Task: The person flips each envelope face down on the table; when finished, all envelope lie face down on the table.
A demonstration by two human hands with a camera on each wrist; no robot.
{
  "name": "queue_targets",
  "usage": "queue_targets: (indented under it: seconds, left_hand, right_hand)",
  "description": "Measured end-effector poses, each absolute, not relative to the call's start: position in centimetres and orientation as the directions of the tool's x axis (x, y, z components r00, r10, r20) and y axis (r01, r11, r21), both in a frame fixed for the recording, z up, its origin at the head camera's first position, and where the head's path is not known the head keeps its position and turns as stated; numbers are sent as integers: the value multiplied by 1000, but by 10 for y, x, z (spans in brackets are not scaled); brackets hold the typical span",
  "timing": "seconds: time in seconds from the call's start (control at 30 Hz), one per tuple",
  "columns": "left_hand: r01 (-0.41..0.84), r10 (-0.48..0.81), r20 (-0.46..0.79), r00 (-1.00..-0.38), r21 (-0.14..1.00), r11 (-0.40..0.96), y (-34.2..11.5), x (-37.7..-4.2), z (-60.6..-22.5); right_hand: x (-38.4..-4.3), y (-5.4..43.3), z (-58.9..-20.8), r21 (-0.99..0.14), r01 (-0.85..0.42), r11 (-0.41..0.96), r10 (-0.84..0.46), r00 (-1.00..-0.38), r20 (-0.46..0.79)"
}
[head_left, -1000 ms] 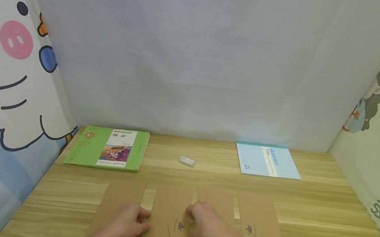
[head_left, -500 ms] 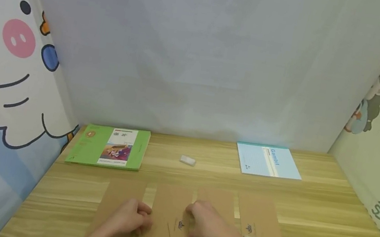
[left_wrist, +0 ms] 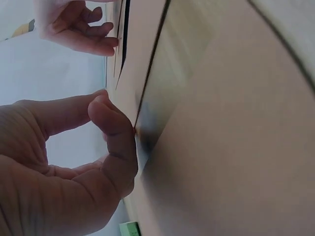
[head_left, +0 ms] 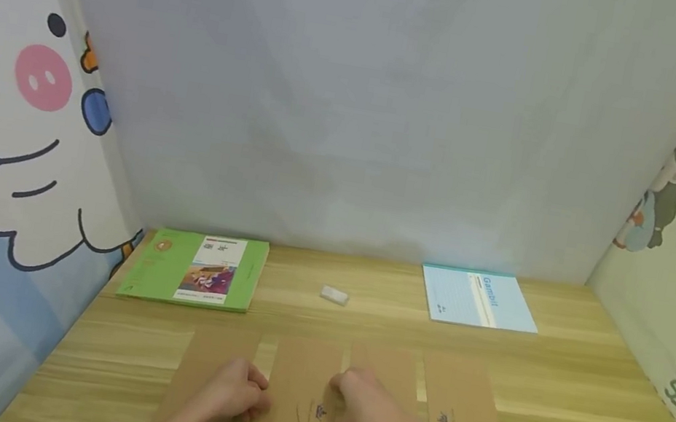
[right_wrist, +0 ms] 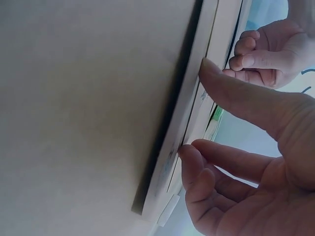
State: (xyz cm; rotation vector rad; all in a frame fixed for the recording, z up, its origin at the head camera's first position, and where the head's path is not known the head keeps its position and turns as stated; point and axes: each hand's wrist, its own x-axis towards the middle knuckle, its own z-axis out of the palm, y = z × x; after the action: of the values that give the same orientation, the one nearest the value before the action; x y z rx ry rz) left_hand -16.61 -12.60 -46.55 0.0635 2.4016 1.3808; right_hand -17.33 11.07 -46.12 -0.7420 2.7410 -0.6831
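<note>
Left hand [head_left: 233, 391]: nearest the left edge of the second piece, over the gap; pressed together at thumb and finger tips in the left wrist view; cannot tell about any paper between.
Right hand [head_left: 374, 421]: touching a brown edge, thumb and forefinger spread apart along it; cannot tell about a real pinch.
Second piece [head_left: 291, 388]: flat between the hands, printed with a dark crest [head_left: 321, 412]; slanting line below, seam or overlap unclear.
Third piece [head_left: 392, 374]: under the right hand, partly hidden.
First piece [head_left: 217, 347]: under the left hand.
Fourth piece [head_left: 469, 409]: well apart from the left hand, crest-marked too.
Change: next to none over the last second; same poses, same spacing, only a slight tilt of the head view. Probably a steadying touch, layout unaltered.
Worktop [head_left: 568, 395]: wood-grained.
White block [head_left: 334, 295]: beyond the pieces, between green book [head_left: 196, 270] and blue notebook [head_left: 479, 300].
Backdrop [head_left: 360, 111]: plain, pale grey.
</note>
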Motion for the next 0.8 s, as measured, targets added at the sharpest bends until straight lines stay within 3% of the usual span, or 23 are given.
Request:
queue_targets:
  seconds: [0.27,0.57,0.8]
  left_hand:
    - [-149,288,-281,-915,901,407,-129,-168,-465]
    - [-154,217,-295,-931,853,499,-125,-173,-463]
    - [-162,232,-323,-918,837,523,-122,-170,-465]
  right_hand:
    - [-174,113,-462,-497,-433,752,-535,-841,-78]
    - [-177,111,-458,-454,-479,751,-543,-839,-14]
    - [-172,111,-461,-483,-430,763,-521,-851,-65]
